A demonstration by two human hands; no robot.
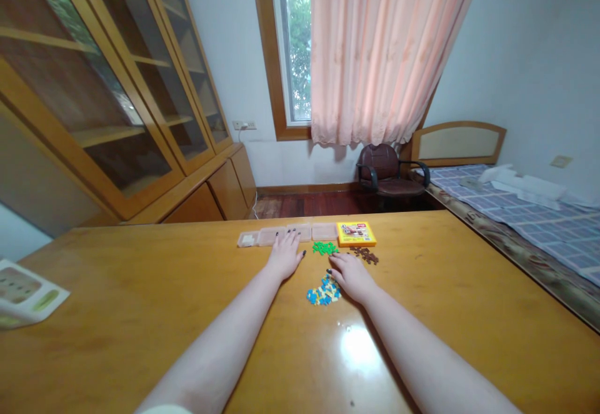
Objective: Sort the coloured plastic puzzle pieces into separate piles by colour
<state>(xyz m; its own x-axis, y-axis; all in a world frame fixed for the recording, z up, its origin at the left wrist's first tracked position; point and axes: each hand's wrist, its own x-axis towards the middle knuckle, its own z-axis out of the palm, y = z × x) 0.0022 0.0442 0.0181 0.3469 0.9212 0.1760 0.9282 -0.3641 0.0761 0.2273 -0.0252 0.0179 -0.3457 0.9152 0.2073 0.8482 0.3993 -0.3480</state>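
My left hand [284,256] lies palm down with its fingers spread, the tips at a row of clear plastic boxes. In that row are a small clear box [244,239], a wider clear box [268,237] and another clear box [324,232] on the right. My right hand [354,274] rests palm down, fingers extended and nothing visible in it. Its fingertips are beside a pile of small green pieces [323,248], and its thumb is at the edge of a mixed pile of blue, yellow and white pieces [322,293]. Small brown pieces [366,255] lie beyond this hand.
A yellow printed box [356,234] stands at the row's right end on the wooden table [187,314]. A white printed sheet or packet [32,295] is at the table's left. Beyond are a glass-door cabinet [187,151], a brown armchair [387,170] and a bed [525,214].
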